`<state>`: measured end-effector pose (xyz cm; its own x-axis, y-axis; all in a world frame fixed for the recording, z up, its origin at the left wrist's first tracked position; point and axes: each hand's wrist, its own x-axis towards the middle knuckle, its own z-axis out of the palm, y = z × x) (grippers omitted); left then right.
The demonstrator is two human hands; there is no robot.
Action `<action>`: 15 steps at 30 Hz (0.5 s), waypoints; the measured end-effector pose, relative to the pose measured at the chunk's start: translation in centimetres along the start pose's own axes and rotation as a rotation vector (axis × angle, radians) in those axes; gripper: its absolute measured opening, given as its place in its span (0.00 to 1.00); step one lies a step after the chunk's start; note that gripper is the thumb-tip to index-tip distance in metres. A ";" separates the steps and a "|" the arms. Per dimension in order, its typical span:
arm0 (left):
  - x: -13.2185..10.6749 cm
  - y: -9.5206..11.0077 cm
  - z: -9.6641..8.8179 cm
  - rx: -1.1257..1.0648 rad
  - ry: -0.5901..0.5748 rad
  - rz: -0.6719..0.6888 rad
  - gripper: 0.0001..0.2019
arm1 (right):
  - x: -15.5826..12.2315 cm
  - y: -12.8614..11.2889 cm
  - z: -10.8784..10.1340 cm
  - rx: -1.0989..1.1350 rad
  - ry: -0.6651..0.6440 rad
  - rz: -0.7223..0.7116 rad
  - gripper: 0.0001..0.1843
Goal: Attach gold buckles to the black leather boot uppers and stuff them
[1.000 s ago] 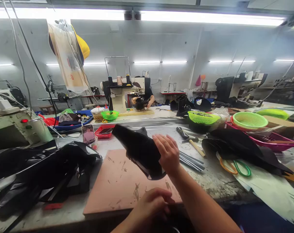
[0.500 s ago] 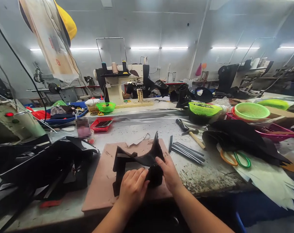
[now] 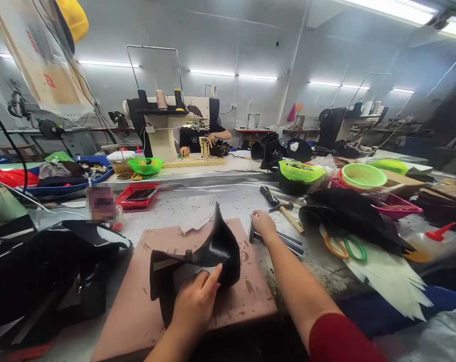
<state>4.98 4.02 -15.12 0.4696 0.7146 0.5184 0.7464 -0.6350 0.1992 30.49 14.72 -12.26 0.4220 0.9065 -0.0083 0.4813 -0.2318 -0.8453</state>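
My left hand [image 3: 195, 301] presses on a black leather shoe upper [image 3: 208, 249] that lies curled on a pink cutting board [image 3: 145, 301], with fingers closed over its lower edge. My right hand [image 3: 263, 223] reaches out to the right of the board and rests on a bundle of thin black strips [image 3: 288, 240], fingers curled on them. A hammer [image 3: 284, 208] with a wooden handle lies just beyond that hand.
A heap of black leather pieces [image 3: 42, 271] lies at the left, another black pile [image 3: 348, 216] at the right with orange and green scissors handles [image 3: 344, 247]. Green baskets [image 3: 301, 172] and a red tray [image 3: 135, 197] stand behind. Another person sits at a sewing machine [image 3: 167, 130] opposite.
My right hand has let go of the shoe upper and moved right to the black strips. My left hand stays on the upper, which now lies lower on the board.
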 end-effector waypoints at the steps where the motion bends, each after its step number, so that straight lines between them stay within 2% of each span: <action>1: -0.1 0.1 -0.1 0.042 -0.001 0.013 0.18 | 1.0 0.2 0.1 -0.061 0.022 0.023 0.16; 5: 0.1 1.0 -1.6 0.135 -0.093 0.080 0.20 | 2.4 0.6 1.8 -0.179 0.032 -0.028 0.15; 9: 0.3 1.9 -4.9 0.072 -0.199 0.041 0.21 | 0.7 -0.1 2.6 -0.118 0.066 -0.150 0.11; 11: 0.4 2.3 -6.6 -0.060 -0.216 -0.027 0.19 | -1.4 -0.7 1.9 -0.044 0.106 -0.205 0.12; 13: 0.5 2.6 -8.1 -0.263 -0.201 -0.126 0.16 | -4.7 -1.6 0.9 0.063 0.127 -0.306 0.12; 15: 0.7 2.9 -9.1 -0.509 -0.191 -0.275 0.12 | -8.8 -2.7 -0.2 0.280 0.105 -0.606 0.09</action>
<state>3.18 0.01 -6.56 0.4031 0.8824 0.2428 0.5553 -0.4467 0.7015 25.62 7.25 -9.84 0.2199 0.8052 0.5507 0.4452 0.4195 -0.7911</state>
